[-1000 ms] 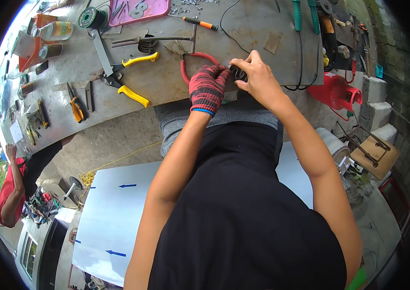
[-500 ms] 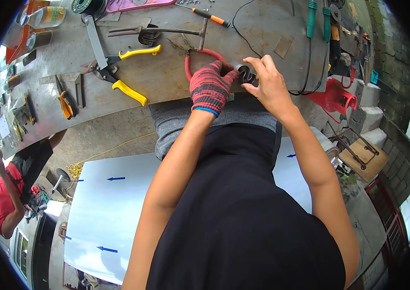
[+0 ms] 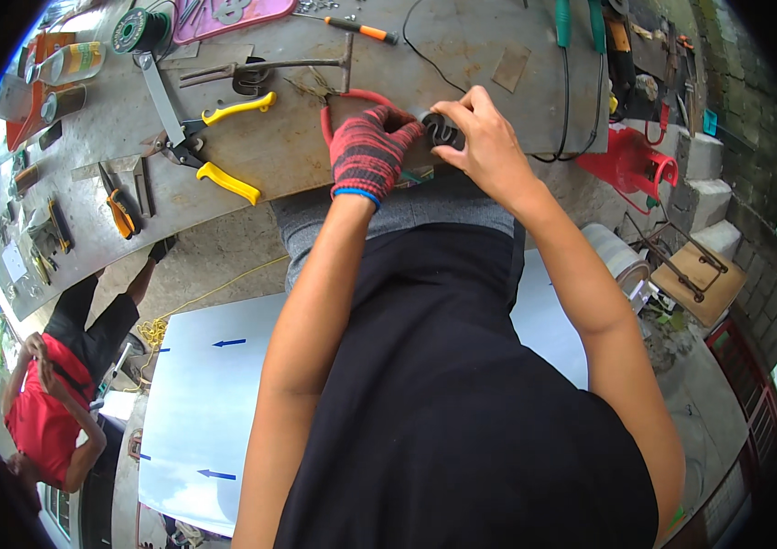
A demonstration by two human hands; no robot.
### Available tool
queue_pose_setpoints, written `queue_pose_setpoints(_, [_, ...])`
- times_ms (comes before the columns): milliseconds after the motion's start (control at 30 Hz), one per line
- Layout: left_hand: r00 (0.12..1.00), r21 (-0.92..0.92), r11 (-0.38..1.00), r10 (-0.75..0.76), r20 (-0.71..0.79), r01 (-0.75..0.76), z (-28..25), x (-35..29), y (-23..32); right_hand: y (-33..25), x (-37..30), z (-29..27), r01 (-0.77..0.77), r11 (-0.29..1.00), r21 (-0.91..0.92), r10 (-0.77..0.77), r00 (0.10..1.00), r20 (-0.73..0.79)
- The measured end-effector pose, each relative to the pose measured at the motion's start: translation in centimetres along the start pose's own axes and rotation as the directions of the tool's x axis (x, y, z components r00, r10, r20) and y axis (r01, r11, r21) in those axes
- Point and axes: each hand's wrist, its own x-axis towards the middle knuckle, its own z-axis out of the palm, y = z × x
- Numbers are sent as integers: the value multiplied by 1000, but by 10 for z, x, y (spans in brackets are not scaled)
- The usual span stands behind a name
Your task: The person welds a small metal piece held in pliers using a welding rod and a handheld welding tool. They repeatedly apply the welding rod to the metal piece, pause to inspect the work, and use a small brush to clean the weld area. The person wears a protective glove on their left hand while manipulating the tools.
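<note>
A small round dark metal piece with an S-shaped curl inside (image 3: 444,134) is held up just over the table's near edge. My bare right hand (image 3: 491,145) pinches its right side between thumb and fingers. My left hand (image 3: 368,156), in a red and black striped knit glove with a blue cuff, closes its fingertips at the piece's left rim; the exact grip there is partly hidden. Behind the glove lie pliers with red handles (image 3: 326,124). Beyond them rests a T-shaped metal bar (image 3: 302,64) beside a similar curled dark metal piece (image 3: 250,80).
Left on the metal table (image 3: 292,151) lie yellow-handled snips (image 3: 229,184), orange-black pliers (image 3: 119,215) and a wire spool (image 3: 140,31). A screwdriver (image 3: 361,30) and pink tray (image 3: 251,11) are farther back. Green-handled cable holders (image 3: 598,27) hang right. A person in red (image 3: 50,412) stands left.
My view has shifted, so the table's things sit farther left. The metal piece is turned, its curl facing me more. The person in red shows more fully, both hands now raised together.
</note>
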Motion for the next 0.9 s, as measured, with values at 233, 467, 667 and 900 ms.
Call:
queue_pose_setpoints(233, [999,11,1000,-17,33,16,-1,5,1,7,1,5,68,996,-49,-71,996,-62])
queue_pose_setpoints(467, [996,9,1000,-25,83,24,1,13,-8,18,1,11,144,986,-84,-148,988,-41])
queue_pose_setpoints(667, [999,61,998,11,45,-14,2,9,-7,18,2,6,184,976,-116,-187,982,-10])
queue_pose_setpoints(900, [999,54,997,51,-18,-50,4,1,-1,22,1,8,241,963,-121,-249,967,-57])
